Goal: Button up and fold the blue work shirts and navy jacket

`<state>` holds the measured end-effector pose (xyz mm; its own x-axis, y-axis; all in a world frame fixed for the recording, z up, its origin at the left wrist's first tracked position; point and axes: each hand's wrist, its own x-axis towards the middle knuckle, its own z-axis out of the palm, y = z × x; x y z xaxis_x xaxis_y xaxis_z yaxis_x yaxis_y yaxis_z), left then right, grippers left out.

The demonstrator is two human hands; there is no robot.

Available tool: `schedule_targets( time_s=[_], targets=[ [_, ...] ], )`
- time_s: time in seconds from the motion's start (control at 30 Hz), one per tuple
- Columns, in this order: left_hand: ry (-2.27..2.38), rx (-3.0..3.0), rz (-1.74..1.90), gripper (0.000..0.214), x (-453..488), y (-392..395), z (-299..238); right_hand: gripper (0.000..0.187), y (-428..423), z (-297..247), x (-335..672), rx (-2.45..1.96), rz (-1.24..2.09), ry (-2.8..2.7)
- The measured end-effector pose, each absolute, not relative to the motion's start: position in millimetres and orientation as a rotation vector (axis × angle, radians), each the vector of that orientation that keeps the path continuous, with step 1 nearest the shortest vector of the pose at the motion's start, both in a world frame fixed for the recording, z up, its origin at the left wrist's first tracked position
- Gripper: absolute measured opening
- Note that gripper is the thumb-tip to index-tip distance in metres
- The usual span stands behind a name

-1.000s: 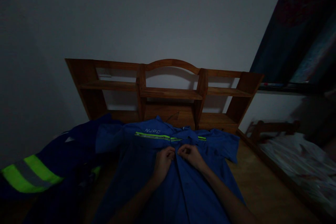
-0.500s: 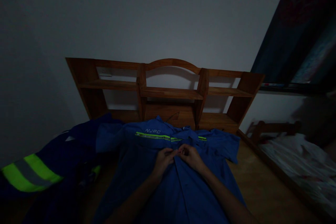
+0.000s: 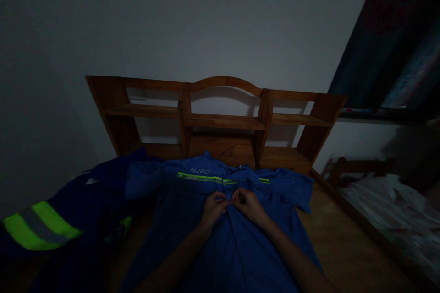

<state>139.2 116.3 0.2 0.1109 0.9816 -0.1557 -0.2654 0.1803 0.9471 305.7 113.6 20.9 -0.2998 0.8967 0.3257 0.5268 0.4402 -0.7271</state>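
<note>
A blue short-sleeved work shirt (image 3: pixel 185 210) lies spread out, collar towards the wooden shelf, with a yellow-green reflective band and the letters NJPC across its chest. At the front opening, just below the band, my left hand (image 3: pixel 213 210) pinches the shirt's edge. Close against it, my right hand (image 3: pixel 248 205) also has thumb and fingers closed on the front edge. The fingertips of both hands meet there. Any button between them is hidden by the fingers and the dim light.
Behind the shirt stands a wooden headboard shelf (image 3: pixel 225 121) against the wall. A dark blue garment with reflective stripes (image 3: pixel 43 225) lies at the left. On the right are a wooden surface (image 3: pixel 338 233), white plastic bags (image 3: pixel 392 201) and a dark curtain (image 3: pixel 388 46).
Both hands stay at the same spot on the shirt front. Only the fingertips have shifted slightly.
</note>
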Motion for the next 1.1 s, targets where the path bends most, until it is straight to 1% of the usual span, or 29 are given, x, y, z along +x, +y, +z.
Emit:
schedule_targets(
  time_s=[0.17,0.4,0.53,0.77,1.0,1.1],
  targets=[
    [1.004,0.942,1.168,0.046,139,117,-3,0.011,113,21,306,-1.180,0.642,-1.954],
    [1.025,0.918,1.157,0.053,139,116,2,0.011,113,24,305,-1.188,0.687,-1.898],
    [1.031,0.923,1.156,0.056,138,114,6,0.015,113,24,305,-1.206,0.710,-1.865],
    [1.005,0.920,1.182,0.059,138,116,4,0.014,112,25,304,-1.193,0.666,-1.867],
    [1.045,1.105,1.196,0.049,139,114,8,0.008,111,27,304,-1.189,0.627,-1.897],
    [1.069,1.160,1.215,0.047,141,115,7,0.009,110,28,305,-1.184,0.618,-1.911]
  ],
)
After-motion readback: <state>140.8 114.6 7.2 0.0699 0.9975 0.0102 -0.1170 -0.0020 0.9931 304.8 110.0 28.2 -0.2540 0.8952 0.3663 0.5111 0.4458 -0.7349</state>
